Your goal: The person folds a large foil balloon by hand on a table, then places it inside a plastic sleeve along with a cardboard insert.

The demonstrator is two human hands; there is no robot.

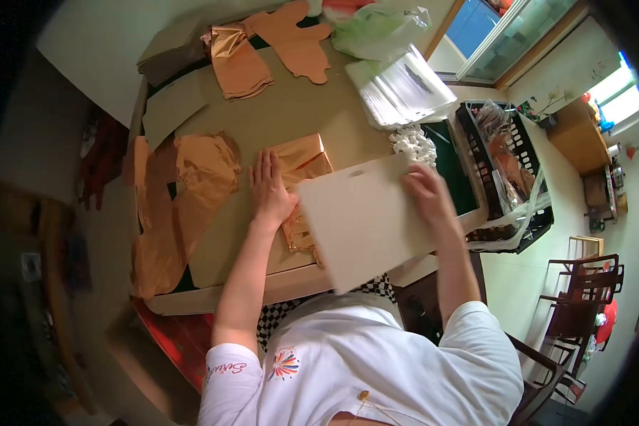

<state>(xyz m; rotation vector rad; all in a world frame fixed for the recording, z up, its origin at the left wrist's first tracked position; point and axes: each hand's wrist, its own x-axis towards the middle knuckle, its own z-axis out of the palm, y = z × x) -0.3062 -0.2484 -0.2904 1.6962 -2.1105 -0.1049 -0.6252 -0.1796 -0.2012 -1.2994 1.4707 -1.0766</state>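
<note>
My left hand (268, 190) lies flat, fingers stretched out, on the left part of a folded copper-coloured foil piece (298, 157). That foil looks like an uninflated foil balloon, and its lower end (299, 234) shows wrinkled near the table's front edge. In my right hand (427, 193) is a white flat board (369, 220), gripped at its upper right corner. A small slot runs near the board's top edge. Tilted, the board covers the right side of the foil. My right hand is slightly blurred, and its thumb is partly hidden.
More copper foil pieces lie at the left (206, 167) and back (291, 39) of the table (319, 99). A stack of clear plastic bags (402, 89), a white bundle (414, 145) and a black crate (515, 227) are on the right. Wooden chairs (579, 287) stand beyond.
</note>
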